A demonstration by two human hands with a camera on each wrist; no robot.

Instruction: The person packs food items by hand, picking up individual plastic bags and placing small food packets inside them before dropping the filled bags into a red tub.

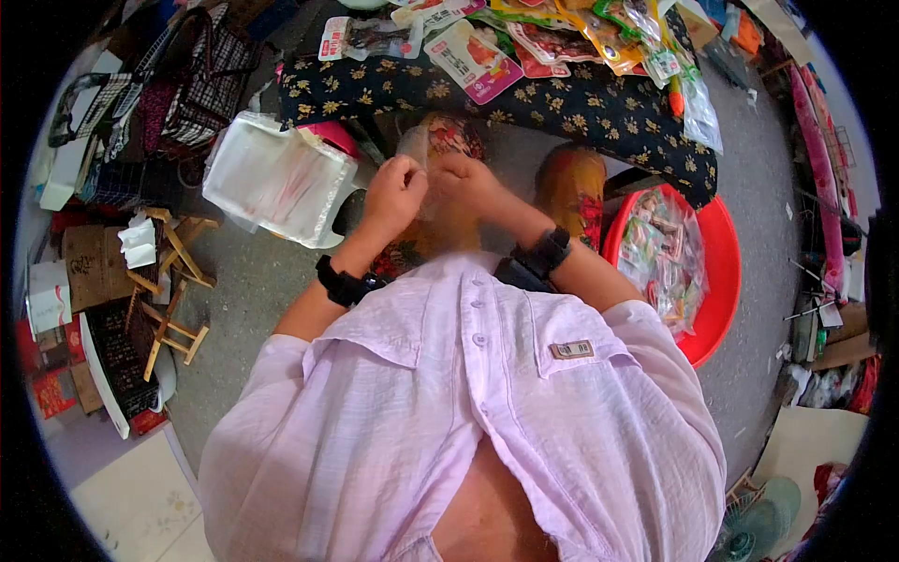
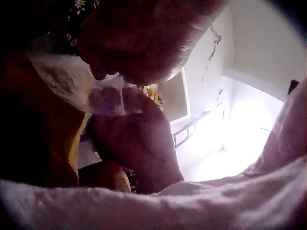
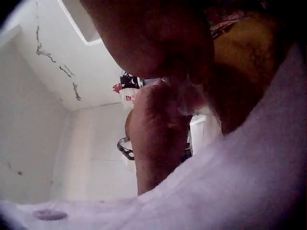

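In the head view my left hand (image 1: 396, 192) and right hand (image 1: 471, 190) meet in front of my lap, above the patterned trousers. Between them they pinch a clear plastic bag (image 2: 67, 81), which hangs thin and crinkled past the fingers in the left wrist view. My right hand (image 2: 141, 136) shows there with its fingers curled at the film. From the right wrist, my left hand (image 3: 158, 120) grips the other side of the same film (image 3: 192, 100). The hands are close together, and shadow hides most of the fingertips.
Ahead, a dark flowered cloth (image 1: 375, 89) covers a table bearing several colourful food packets (image 1: 473, 61). A white plastic-lined tray (image 1: 276, 183) is at the left. To the right stands a red basin (image 1: 721, 281) with packets inside. Small wooden stools (image 1: 173, 272) stand farther left.
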